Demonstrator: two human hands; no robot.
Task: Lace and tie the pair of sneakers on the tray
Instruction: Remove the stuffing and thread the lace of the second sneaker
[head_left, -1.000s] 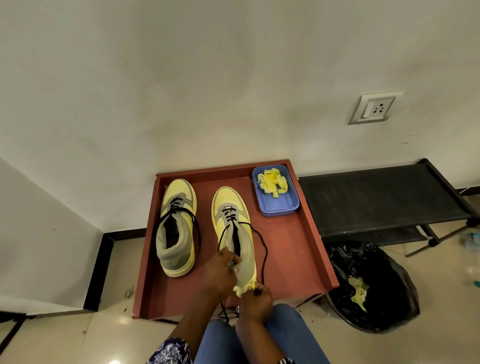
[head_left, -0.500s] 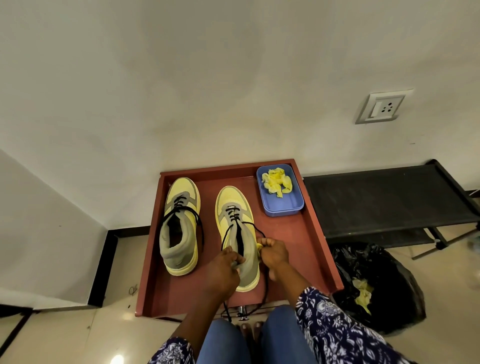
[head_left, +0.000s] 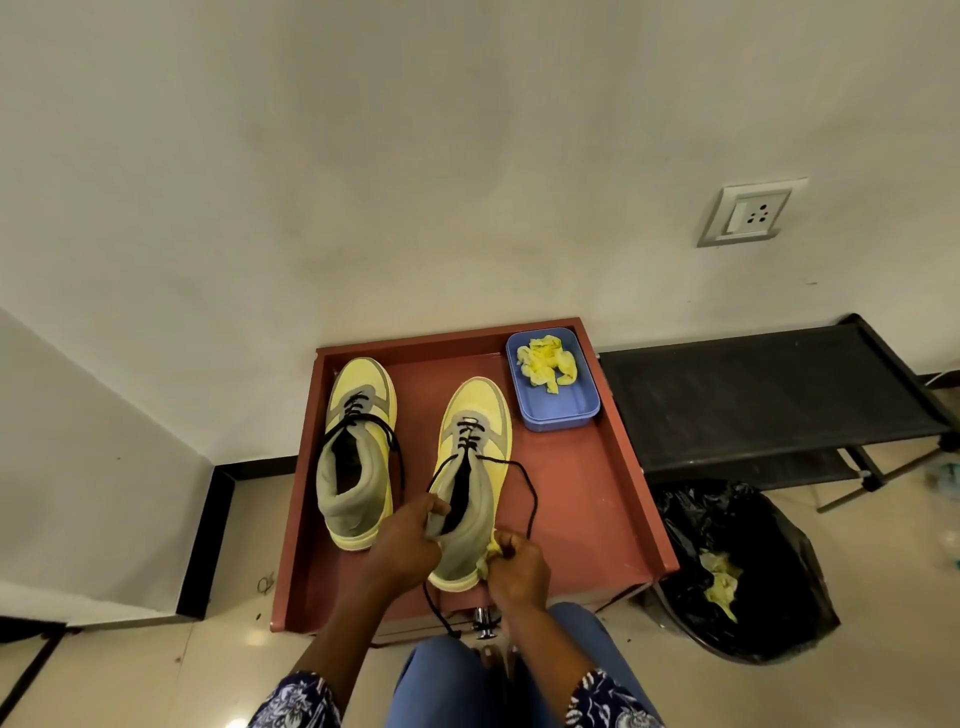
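Observation:
Two yellow-and-grey sneakers stand on a red tray, toes toward the wall. The left sneaker has loose black laces hanging over its sides. My left hand grips the collar of the right sneaker at its opening. My right hand pinches a wad of yellow crumpled paper beside the heel of that sneaker. The right sneaker's black lace loops out to the right and runs down to my right fingers; its other end hangs over the tray's front edge.
A blue container with yellow paper scraps sits in the tray's far right corner. A black rack stands to the right, with a black bin bag holding yellow paper below it. The wall is right behind the tray.
My right hand went up along the right sneaker's side, then came back to the heel, still with the yellow paper. My left hand stayed on the collar.

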